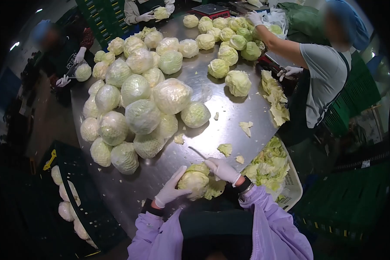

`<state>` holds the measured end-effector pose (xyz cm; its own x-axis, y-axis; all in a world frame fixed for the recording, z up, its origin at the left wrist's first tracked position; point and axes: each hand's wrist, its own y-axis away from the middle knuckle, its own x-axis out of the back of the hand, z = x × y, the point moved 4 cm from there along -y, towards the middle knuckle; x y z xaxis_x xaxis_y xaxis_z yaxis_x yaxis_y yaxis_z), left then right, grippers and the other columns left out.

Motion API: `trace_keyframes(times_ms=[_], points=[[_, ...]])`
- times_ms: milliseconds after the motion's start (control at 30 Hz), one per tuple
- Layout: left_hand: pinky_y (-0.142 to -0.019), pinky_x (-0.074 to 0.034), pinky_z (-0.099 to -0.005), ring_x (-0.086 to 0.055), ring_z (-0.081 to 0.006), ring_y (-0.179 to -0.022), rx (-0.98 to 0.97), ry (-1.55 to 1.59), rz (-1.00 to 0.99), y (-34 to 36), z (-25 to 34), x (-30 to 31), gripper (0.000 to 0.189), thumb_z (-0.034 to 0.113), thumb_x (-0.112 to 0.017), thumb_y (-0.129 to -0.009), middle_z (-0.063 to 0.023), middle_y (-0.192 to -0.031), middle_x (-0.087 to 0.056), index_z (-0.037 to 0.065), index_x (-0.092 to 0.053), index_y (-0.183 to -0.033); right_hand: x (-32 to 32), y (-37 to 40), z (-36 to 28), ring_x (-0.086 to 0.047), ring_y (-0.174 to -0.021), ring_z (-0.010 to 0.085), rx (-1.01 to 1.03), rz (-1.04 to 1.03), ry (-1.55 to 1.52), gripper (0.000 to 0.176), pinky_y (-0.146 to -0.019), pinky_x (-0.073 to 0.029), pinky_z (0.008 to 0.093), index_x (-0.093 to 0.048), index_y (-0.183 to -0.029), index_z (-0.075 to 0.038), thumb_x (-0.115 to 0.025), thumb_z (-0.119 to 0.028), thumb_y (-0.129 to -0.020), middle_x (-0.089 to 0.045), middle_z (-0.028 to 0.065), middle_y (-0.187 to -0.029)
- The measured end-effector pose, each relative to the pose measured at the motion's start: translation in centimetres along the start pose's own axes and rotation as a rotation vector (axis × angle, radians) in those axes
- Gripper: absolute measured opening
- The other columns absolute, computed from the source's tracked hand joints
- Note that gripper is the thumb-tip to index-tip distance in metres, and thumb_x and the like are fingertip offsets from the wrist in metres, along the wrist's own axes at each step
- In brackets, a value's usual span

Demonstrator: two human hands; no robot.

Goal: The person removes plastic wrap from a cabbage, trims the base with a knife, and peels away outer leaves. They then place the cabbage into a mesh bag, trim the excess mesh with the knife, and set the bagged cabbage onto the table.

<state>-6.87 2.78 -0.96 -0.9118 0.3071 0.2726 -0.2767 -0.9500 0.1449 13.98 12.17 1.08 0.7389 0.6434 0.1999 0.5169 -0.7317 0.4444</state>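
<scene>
A pale green cabbage (pixel 193 183) is at the table's near edge, close to my body. My gloved left hand (pixel 170 191) grips it from the left, fingers wrapped along its side. My gloved right hand (pixel 223 170) is closed around a knife (pixel 197 152), whose thin blade points up and to the left above the cabbage; its handle is hidden in the fist. A loose outer leaf (pixel 215 188) hangs at the cabbage's right side, below the right hand. Scraps of leaf (pixel 225 149) lie on the metal table just beyond.
Film-wrapped cabbages (pixel 143 116) are piled on the left of the steel table (pixel 203 97). Unwrapped cabbages (pixel 238 83) sit at the far right. A white basket (pixel 294 184) of trimmed leaves stands right; a dark crate (pixel 84 203) holds cabbages left. Co-workers (pixel 323 73) stand around the table.
</scene>
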Motion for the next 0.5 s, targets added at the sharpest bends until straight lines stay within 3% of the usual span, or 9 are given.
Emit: trace_keyframes(times_ms=[33,133,233,267,333,400,433,467,500], points=[[-0.110,-0.029,-0.0336,-0.036,-0.0281,-0.134,-0.001,0.001,0.000,0.6,-0.2,0.7,0.091,0.029,-0.079,-0.073,-0.0228,-0.144,-0.035,0.002,-0.031,-0.145,0.3,-0.8,1.2,-0.049,-0.043,0.0068,-0.036,-0.016,-0.095,0.045,-0.042,-0.041,0.0225,-0.057,-0.109,0.000,-0.043,-0.041,-0.100,-0.056,0.0020,-0.065],[-0.111,-0.026,-0.0372,-0.031,-0.0313,-0.136,0.092,0.128,-0.117,2.0,-0.2,0.8,0.090,0.029,-0.079,-0.073,-0.0232,-0.146,-0.031,0.002,-0.031,-0.144,-0.7,-1.7,2.8,-0.049,-0.044,0.0089,-0.102,-0.012,-0.307,0.039,-0.042,-0.040,0.0239,-0.061,-0.103,-0.002,-0.048,-0.039,-0.098,-0.057,0.0016,-0.064],[-0.111,-0.025,-0.0456,-0.028,-0.0404,-0.136,-0.111,-0.323,0.301,2.4,3.0,-2.1,0.085,0.035,-0.080,-0.071,-0.0203,-0.146,-0.032,0.005,-0.039,-0.140,-3.7,-2.2,2.6,-0.049,-0.044,0.0085,-0.087,0.031,-0.292,0.034,-0.042,-0.041,0.0240,-0.061,-0.102,-0.002,-0.055,-0.035,-0.094,-0.056,0.0008,-0.064],[-0.111,-0.025,-0.0456,-0.028,-0.0404,-0.136,-0.101,-0.327,0.305,2.3,3.1,-3.0,0.085,0.035,-0.080,-0.071,-0.0203,-0.146,-0.032,0.005,-0.039,-0.140,-4.4,-2.5,2.5,-0.050,-0.045,0.0083,-0.018,0.038,-0.307,0.033,-0.042,-0.041,0.0240,-0.061,-0.100,-0.002,-0.058,-0.034,-0.093,-0.057,0.0008,-0.064],[-0.111,-0.025,-0.0468,-0.027,-0.0412,-0.136,0.028,-0.563,0.326,1.8,1.9,-3.9,0.086,0.037,-0.081,-0.068,-0.0198,-0.146,-0.032,0.009,-0.041,-0.139,-2.8,-3.4,3.5,-0.051,-0.045,0.0084,-0.080,0.107,-0.317,0.031,-0.043,-0.043,0.0248,-0.061,-0.100,-0.002,-0.061,-0.032,-0.091,-0.058,0.0016,-0.065],[-0.111,-0.024,-0.0487,-0.026,-0.0403,-0.136,-0.055,-0.484,0.337,2.5,0.8,-2.2,0.083,0.035,-0.082,-0.068,-0.0199,-0.146,-0.032,0.011,-0.043,-0.137,0.1,-4.6,5.9,-0.052,-0.045,0.0083,-0.118,0.231,-0.176,0.033,-0.043,-0.043,0.0246,-0.061,-0.102,0.000,-0.062,-0.031,-0.091,-0.059,0.0027,-0.067],[-0.110,-0.025,-0.0485,-0.028,-0.0397,-0.135,-0.029,-0.477,0.285,3.1,0.5,-1.2,0.082,0.034,-0.082,-0.068,-0.0201,-0.145,-0.033,0.012,-0.043,-0.137,0.9,-4.6,6.9,-0.062,-0.058,0.0170,-0.194,0.139,-0.053,0.039,-0.053,-0.050,0.0309,-0.058,-0.114,0.000,-0.063,-0.030,-0.089,-0.064,0.0106,-0.080],[-0.110,-0.025,-0.0483,-0.029,-0.0392,-0.135,-0.003,-0.470,0.235,3.6,0.2,-0.4,0.081,0.032,-0.082,-0.068,-0.0202,-0.145,-0.033,0.012,-0.044,-0.137,0.7,-4.0,6.6,-0.062,-0.058,0.0170,-0.198,0.143,-0.052,0.039,-0.053,-0.050,0.0309,-0.058,-0.114,0.000,-0.063,-0.030,-0.089,-0.064,0.0106,-0.080],[-0.110,-0.027,-0.0442,-0.033,-0.0368,-0.133,0.020,-0.388,0.250,4.2,0.0,0.3,0.080,0.028,-0.082,-0.069,-0.0202,-0.143,-0.036,0.007,-0.043,-0.136,0.6,-3.1,5.1,-0.063,-0.069,0.0241,0.080,0.327,0.236,0.044,-0.061,-0.051,0.0350,-0.054,-0.121,-0.002,-0.063,-0.030,-0.088,-0.064,0.0148,-0.088]])
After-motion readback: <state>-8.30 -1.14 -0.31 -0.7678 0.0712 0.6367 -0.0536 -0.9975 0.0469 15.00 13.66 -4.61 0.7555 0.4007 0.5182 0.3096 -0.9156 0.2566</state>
